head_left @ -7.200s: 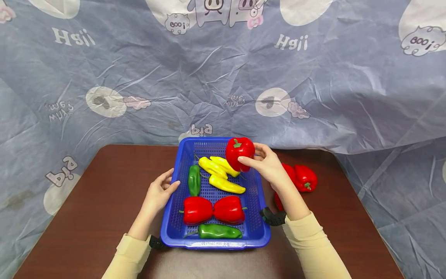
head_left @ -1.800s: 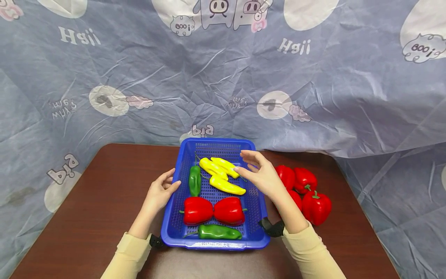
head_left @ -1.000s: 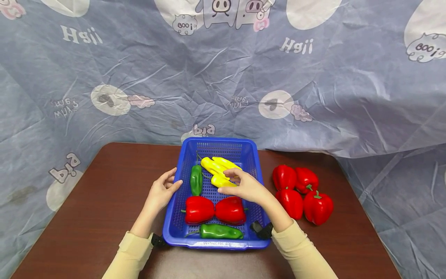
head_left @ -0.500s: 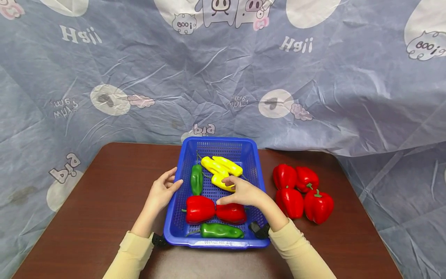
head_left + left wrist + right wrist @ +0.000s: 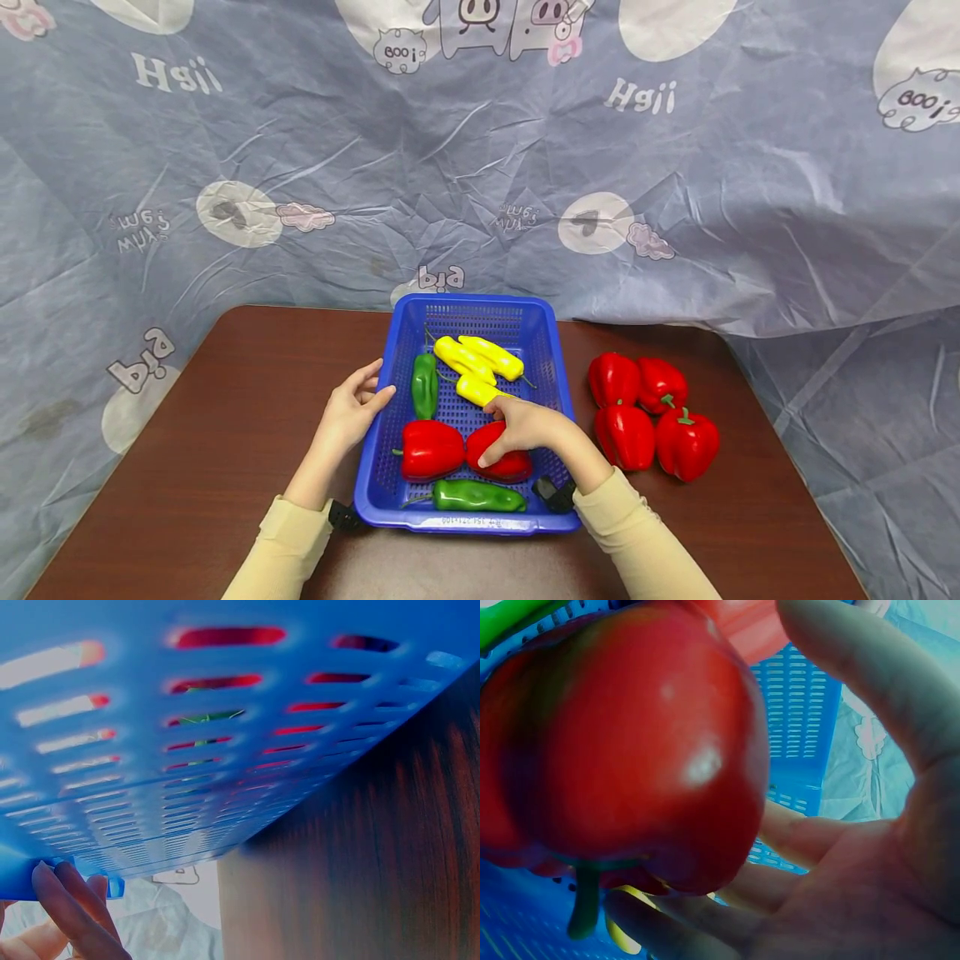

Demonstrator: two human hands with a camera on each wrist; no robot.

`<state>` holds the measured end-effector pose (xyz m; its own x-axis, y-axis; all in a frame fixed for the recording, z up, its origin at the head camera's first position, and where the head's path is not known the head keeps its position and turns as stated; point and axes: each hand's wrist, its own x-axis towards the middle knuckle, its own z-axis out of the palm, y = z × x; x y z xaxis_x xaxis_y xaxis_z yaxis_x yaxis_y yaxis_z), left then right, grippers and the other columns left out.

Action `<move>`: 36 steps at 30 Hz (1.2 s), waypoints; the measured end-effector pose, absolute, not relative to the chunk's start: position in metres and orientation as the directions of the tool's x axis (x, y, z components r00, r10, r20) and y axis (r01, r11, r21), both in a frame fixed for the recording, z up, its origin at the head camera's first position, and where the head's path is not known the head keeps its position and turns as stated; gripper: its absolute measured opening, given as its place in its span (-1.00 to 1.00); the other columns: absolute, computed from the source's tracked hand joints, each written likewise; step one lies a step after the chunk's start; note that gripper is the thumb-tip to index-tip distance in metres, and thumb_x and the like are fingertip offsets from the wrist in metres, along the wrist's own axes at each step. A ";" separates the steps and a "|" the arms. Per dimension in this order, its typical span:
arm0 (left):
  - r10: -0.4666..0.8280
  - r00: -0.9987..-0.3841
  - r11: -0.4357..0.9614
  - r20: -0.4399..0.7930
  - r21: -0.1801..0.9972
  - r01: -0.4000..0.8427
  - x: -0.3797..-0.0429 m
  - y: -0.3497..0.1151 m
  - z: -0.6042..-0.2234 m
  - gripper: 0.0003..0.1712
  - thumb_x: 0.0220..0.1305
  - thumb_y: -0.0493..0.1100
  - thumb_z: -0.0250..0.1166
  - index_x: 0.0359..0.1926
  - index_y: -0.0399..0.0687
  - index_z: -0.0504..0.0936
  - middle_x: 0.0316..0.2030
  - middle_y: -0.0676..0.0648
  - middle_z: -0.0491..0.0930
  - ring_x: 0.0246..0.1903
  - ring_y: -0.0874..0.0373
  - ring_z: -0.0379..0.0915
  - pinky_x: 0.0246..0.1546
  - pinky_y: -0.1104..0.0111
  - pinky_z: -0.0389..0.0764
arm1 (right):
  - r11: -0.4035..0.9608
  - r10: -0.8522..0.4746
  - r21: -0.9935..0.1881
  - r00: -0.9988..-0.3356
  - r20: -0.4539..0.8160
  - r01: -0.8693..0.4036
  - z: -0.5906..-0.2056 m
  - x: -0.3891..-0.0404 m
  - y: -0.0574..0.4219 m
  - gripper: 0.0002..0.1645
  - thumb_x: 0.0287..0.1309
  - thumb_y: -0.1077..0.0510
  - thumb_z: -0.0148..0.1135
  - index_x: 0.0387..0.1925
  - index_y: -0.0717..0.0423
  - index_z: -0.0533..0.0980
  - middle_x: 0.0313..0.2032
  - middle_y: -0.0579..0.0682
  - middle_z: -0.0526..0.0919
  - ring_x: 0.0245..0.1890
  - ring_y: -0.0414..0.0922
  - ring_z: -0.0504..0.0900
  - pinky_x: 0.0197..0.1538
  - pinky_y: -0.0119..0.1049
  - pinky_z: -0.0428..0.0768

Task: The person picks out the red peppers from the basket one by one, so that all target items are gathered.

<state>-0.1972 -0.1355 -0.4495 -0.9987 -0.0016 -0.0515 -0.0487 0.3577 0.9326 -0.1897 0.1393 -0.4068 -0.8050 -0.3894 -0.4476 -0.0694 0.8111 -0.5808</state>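
Note:
A blue plastic basket (image 5: 375, 400) stands on the table. My left hand (image 5: 347, 414) holds its left rim, thumb on top; in the left wrist view the fingers (image 5: 75, 907) touch the rim from outside. Two red bell peppers lie end to end inside. Around the right-hand red bell pepper (image 5: 517, 467) curls my right hand (image 5: 528, 427), thumb on the near side and fingers on the far side. In the right wrist view this pepper (image 5: 652, 750) sits between thumb and fingers, away from the palm. The left-hand bell pepper (image 5: 431, 450) is beside it.
Also in the basket are yellow peppers (image 5: 480, 358), a green pepper (image 5: 425, 387) along the left wall and another green pepper (image 5: 480, 497) at the front. Several red bell peppers (image 5: 625, 437) cluster on the brown table (image 5: 270, 375) to the right. A patterned cloth (image 5: 450, 167) hangs behind.
A red bell pepper once held in my right hand now rests with the cluster. My right hand has come back over the basket and down around the right-hand bell pepper. The left hand stays.

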 end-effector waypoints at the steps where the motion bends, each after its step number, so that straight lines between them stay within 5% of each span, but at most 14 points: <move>1: -0.001 -0.999 0.359 -0.050 0.932 -0.047 -0.197 -0.135 -0.450 -0.33 0.31 -0.24 0.31 0.40 -0.20 0.33 0.04 -0.35 0.59 -0.28 0.10 0.64 -0.35 0.49 0.64 | 0.817 -0.387 -0.573 -0.803 -0.454 -0.070 -0.407 -0.189 0.139 -0.07 -0.21 0.02 0.60 0.22 0.25 0.41 0.09 0.16 0.55 0.11 0.03 0.51 0.22 -0.04 0.50; 12: -0.011 -0.999 0.360 -0.031 0.932 -0.033 -0.196 -0.134 -0.450 -0.34 0.29 -0.25 0.32 0.38 -0.23 0.36 0.00 -0.36 0.61 -0.34 0.19 0.61 -0.38 0.52 0.60 | 0.888 -0.372 -0.433 -0.792 -0.483 -0.153 -0.408 -0.185 0.132 -0.09 -0.31 0.08 0.67 0.15 0.21 0.45 0.06 0.08 0.58 0.11 -0.01 0.52 0.22 -0.09 0.50; 19: -0.017 -1.000 0.364 -0.009 0.931 -0.014 -0.195 -0.133 -0.450 -0.35 0.30 -0.26 0.32 0.37 -0.25 0.36 -0.01 -0.38 0.62 -0.37 0.24 0.60 -0.41 0.53 0.58 | 0.895 -0.360 -0.413 -0.819 -0.447 -0.167 -0.404 -0.183 0.135 -0.19 -0.34 0.01 0.67 0.01 0.14 0.50 -0.15 -0.05 0.61 -0.12 -0.12 0.54 0.00 -0.20 0.56; 25: -0.014 -1.000 0.358 -0.012 0.933 -0.016 -0.193 -0.133 -0.448 -0.35 0.30 -0.25 0.32 0.37 -0.25 0.37 -0.01 -0.38 0.61 -0.35 0.21 0.61 -0.40 0.55 0.57 | 0.854 -0.386 -0.495 -0.833 -0.396 -0.161 -0.393 -0.182 0.147 -0.28 -0.26 -0.06 0.60 -0.02 0.07 0.50 -0.26 -0.11 0.59 -0.24 -0.18 0.52 -0.15 -0.28 0.55; 36: -0.015 -1.000 0.360 -0.017 0.933 -0.022 -0.194 -0.132 -0.449 -0.35 0.30 -0.27 0.31 0.38 -0.26 0.36 0.01 -0.40 0.60 -0.30 0.07 0.65 -0.40 0.55 0.59 | 0.682 -0.338 -0.727 -0.916 -0.214 -0.082 -0.375 -0.179 0.177 -0.20 -0.11 -0.11 0.51 0.15 0.08 0.43 -0.03 0.03 0.63 -0.10 -0.10 0.60 -0.08 -0.24 0.63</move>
